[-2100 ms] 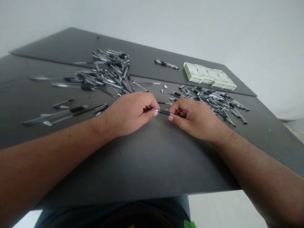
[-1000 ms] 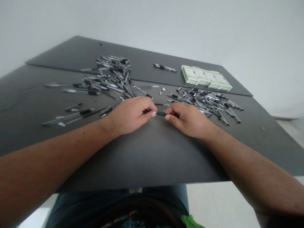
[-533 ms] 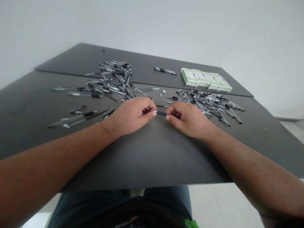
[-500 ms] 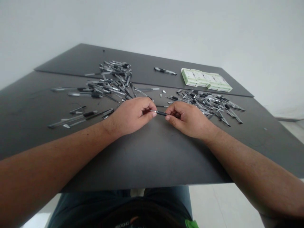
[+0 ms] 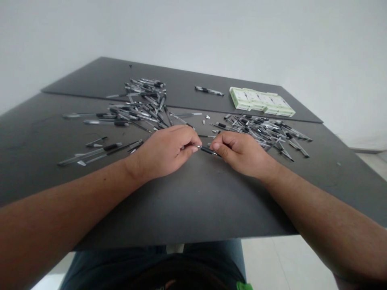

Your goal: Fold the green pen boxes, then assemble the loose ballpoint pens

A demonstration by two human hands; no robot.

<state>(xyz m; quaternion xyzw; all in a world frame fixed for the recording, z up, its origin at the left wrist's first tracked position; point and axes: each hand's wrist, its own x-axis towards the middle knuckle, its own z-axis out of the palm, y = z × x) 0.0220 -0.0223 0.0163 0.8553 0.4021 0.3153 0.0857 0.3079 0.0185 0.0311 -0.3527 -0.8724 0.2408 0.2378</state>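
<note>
Head view: the person's left hand (image 5: pixel 165 151) is curling its fingers nearly closed and pinching the thin silver end of a black-gripped pen (image 5: pixel 208 150) between thumb and fingertips, while the right hand (image 5: pixel 242 155) is closing just as tightly around the pen's other end. The 2 hands are holding this 1 pen between them, close together, with its black grip showing in the short gap, low over a dark grey table top (image 5: pixel 193 209) made of 2 boards meeting at a seam. Beyond the left hand, a loose pile of clear-barrelled pens (image 5: pixel 142 108) is lying across the seam, and several more loose pens (image 5: pixel 99 155) are lying just beside the left forearm. Beyond the right hand, a second pile of pens (image 5: pixel 260 131) is spreading over the board, with its nearest pens lying near the right fingers. A few small pen tips (image 5: pixel 207 117) are lying between the 2 piles, near the seam. Farther back, a single pen (image 5: pixel 209 91) is lying apart on the far board, beside a row of pale green and white boxes (image 5: pixel 261 101) that is resting near the far edge.
</note>
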